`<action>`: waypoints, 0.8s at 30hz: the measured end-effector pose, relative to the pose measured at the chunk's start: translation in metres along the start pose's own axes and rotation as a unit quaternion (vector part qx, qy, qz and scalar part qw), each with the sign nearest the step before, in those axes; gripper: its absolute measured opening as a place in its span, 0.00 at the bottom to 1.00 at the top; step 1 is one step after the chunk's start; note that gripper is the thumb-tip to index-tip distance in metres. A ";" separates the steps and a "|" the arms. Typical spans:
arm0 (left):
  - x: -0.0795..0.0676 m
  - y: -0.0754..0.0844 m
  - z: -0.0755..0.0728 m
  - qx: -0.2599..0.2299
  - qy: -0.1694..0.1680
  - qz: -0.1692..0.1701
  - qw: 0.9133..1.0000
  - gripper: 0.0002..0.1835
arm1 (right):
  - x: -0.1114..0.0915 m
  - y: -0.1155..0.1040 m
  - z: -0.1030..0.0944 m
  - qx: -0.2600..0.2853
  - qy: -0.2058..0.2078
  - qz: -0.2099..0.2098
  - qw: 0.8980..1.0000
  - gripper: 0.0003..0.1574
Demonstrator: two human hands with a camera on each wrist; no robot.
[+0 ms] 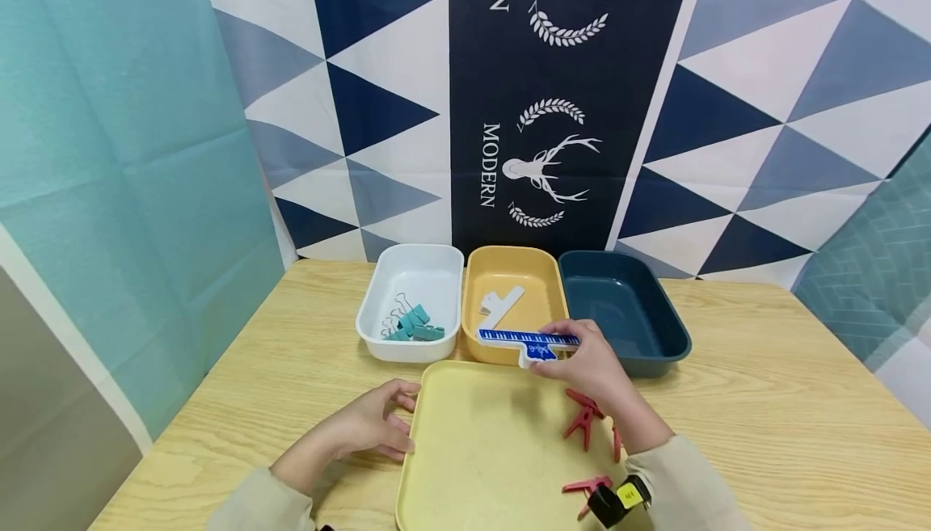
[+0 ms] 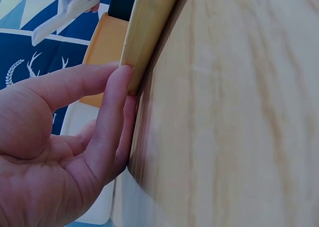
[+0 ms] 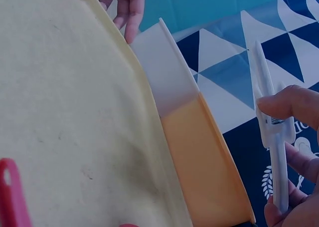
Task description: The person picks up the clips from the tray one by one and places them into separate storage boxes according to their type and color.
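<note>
My right hand (image 1: 592, 361) holds a long blue-and-white plastic clip (image 1: 534, 339) by its right part, above the front of the yellow-orange bin (image 1: 549, 272). White marks like a ruler's run along the clip's blue bar. Inside that bin lie white plastic clips (image 1: 502, 306). My left hand (image 1: 371, 420) is at the left rim of the pale yellow tray (image 1: 480, 466); in the left wrist view its thumb and fingertips pinch the rim (image 2: 142, 32). Red clothespins (image 1: 584, 422) lie on the tray's right side, partly behind the right forearm.
A white bin (image 1: 371, 325) with several teal binder clips (image 1: 413, 322) stands left of the yellow-orange bin. To its right is a dark blue bin (image 1: 618, 305). All stand along the wooden table's (image 1: 764, 402) back, before a patterned cloth (image 1: 393, 94).
</note>
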State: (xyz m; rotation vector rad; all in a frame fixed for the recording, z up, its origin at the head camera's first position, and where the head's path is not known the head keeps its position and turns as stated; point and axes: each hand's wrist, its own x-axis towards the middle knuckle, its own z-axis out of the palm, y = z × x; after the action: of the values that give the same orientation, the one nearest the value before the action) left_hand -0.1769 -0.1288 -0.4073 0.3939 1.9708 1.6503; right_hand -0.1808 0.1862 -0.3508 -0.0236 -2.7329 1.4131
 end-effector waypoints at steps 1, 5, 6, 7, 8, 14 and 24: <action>0.000 0.000 0.000 0.000 0.000 -0.001 1.000 0.41 | 0.002 0.000 0.000 -0.002 0.001 -0.001 1.000 0.32; 0.001 0.000 0.000 0.001 -0.001 0.000 1.000 0.42 | 0.008 -0.004 0.000 -0.008 0.000 0.002 1.000 0.33; 0.000 0.000 0.000 0.001 -0.002 0.001 1.000 0.42 | 0.010 -0.004 0.000 -0.007 -0.001 0.004 1.000 0.33; 0.000 0.000 0.000 0.002 -0.002 0.002 1.000 0.42 | 0.011 -0.005 0.000 -0.007 -0.001 0.007 1.000 0.33; 0.000 0.000 -0.001 0.002 -0.002 0.002 1.000 0.42 | 0.013 -0.006 0.001 -0.006 -0.002 0.010 1.000 0.33; 0.000 0.000 -0.001 0.001 0.002 0.002 1.000 0.41 | 0.025 -0.007 0.003 -0.017 0.000 0.006 1.000 0.32; 0.000 0.001 0.000 -0.002 0.005 0.003 1.000 0.41 | 0.048 -0.005 0.006 -0.030 0.007 0.015 0.999 0.32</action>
State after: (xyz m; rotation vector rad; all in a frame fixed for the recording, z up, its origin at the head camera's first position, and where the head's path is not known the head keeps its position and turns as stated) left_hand -0.1773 -0.1286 -0.4066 0.3914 1.9741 1.6637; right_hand -0.2292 0.1808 -0.3475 -0.0780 -2.7737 1.3320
